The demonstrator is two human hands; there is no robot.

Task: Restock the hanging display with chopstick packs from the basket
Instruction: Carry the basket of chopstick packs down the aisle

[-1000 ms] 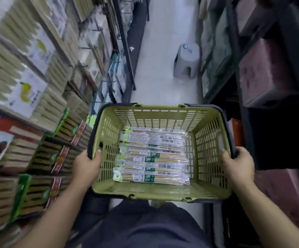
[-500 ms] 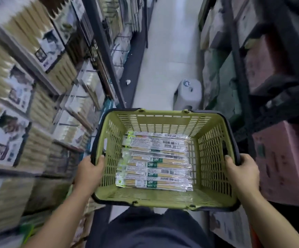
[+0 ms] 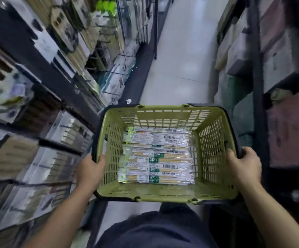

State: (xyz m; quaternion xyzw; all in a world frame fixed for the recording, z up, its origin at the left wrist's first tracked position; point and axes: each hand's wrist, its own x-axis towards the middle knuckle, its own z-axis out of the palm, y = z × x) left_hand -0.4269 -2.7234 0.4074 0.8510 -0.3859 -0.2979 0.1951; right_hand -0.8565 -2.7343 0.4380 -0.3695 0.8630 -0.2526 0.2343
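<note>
At the bottom centre, dark clothing point(image 3: 154, 230) is filling the edge, cut off by the frame. Both bare forearms are entering from the lower corners, elbows out of view.

The left hand point(image 3: 91, 169) is gripping the left rim of the basket point(image 3: 163, 195), its thumb lying over the top and its fingers hidden under the edge. The right hand point(image 3: 243, 167) is clasping the right rim, fingers curling over it and partly covering a dark handle.

The basket, in the lower centre, is olive-green plastic with slotted lattice walls and a rectangular mouth. Chopstick packs point(image 3: 156, 158) are lying flat on its floor, side by side in a neat layer, long sides running left to right. They are slim clear sleeves showing pale wooden sticks, white labels, barcodes and green bands; the print is too small to read.

Along the left, shelves point(image 3: 38, 104) are streaking with motion blur, so the boxed goods are hard to make out. Farther up the left, packs are hanging on wire hooks point(image 3: 116, 76), also blurred.

On the right, dark racks point(image 3: 279, 68) are holding reddish and grey boxes, sunk in shadow.

A pale glossy floor point(image 3: 177, 59) is running up the centre, with a small white scrap point(image 3: 128, 101) just beyond the basket's far left corner.
</note>
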